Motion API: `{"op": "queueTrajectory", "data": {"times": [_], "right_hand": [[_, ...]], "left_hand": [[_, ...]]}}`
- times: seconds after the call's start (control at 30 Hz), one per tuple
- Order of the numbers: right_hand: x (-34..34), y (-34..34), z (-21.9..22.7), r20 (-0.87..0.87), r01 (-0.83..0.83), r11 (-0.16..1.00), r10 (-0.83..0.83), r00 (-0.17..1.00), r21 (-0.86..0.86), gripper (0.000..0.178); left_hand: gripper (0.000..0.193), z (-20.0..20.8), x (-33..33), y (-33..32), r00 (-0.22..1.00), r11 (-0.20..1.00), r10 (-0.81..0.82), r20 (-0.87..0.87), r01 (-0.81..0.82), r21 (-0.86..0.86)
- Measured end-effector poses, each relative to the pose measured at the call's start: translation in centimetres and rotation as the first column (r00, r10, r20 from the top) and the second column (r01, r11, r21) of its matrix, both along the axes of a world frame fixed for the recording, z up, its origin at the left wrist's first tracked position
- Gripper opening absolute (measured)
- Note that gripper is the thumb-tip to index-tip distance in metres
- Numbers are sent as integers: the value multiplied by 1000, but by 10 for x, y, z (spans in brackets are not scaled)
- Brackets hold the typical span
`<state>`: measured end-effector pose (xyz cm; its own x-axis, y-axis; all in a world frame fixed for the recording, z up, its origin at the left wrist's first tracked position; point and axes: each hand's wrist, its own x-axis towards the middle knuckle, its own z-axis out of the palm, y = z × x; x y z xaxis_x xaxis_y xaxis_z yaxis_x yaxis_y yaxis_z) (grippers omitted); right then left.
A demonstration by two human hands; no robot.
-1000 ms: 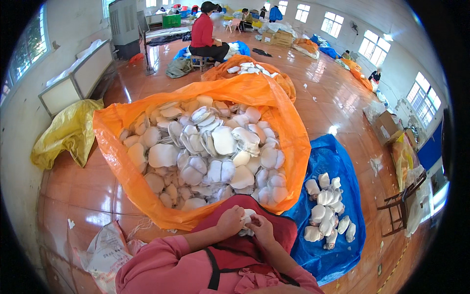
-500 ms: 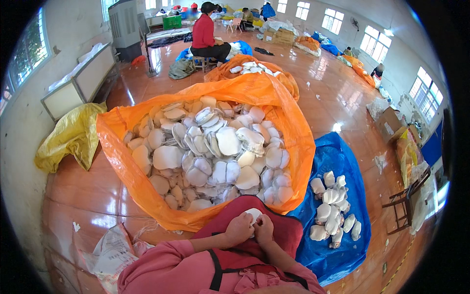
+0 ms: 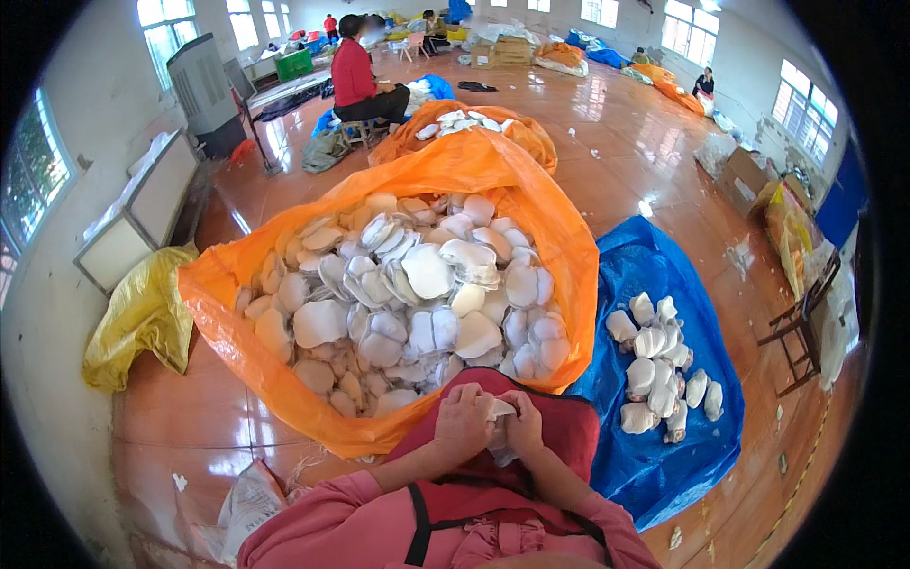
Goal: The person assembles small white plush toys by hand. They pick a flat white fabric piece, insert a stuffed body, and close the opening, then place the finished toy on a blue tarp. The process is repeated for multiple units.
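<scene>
Over my lap, my left hand (image 3: 463, 417) and my right hand (image 3: 522, 425) are closed on a small white cloth piece (image 3: 500, 410), one from each side. Its upper edge shows between my fingers, and a thin, whitish part hangs below; the rest is hidden by my hands. Just beyond my knees lies a large orange sheet sack (image 3: 242, 332), its sides rolled open around a heap of rounded white pads (image 3: 427, 272). On the right a blue sheet (image 3: 626, 484) carries a small pile of white rolled bundles (image 3: 654, 365).
A red apron (image 3: 569, 427) covers my lap. Yellow sacking (image 3: 142, 318) lies by the left wall, and a white printed sack (image 3: 251, 512) near my left side. A person in red (image 3: 353, 76) sits beyond a second orange sack (image 3: 531, 142). A wooden chair (image 3: 801, 327) stands at right.
My view has shifted, so the room sits differently in the picture. Both hands still grip the white piece, which now shows more of its edge and a part hanging below.
</scene>
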<state>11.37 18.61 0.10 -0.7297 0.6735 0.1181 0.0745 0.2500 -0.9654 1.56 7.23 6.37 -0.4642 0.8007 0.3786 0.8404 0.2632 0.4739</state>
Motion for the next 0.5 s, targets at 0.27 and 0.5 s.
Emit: {"op": "queueTrajectory", "data": {"times": [0.27, 0.5], "right_hand": [[-9, -3, -16, -70, -42, 994, 35, 997, -102, 27], [5, -3, -16, -127, -187, 971, 169, 977, -149, 34]], "left_hand": [[29, -24, -18, 1, 974, 988, 69, 216, -36, -152], [31, -13, -27, 9, 979, 907, 172, 105, -116, -406]]}}
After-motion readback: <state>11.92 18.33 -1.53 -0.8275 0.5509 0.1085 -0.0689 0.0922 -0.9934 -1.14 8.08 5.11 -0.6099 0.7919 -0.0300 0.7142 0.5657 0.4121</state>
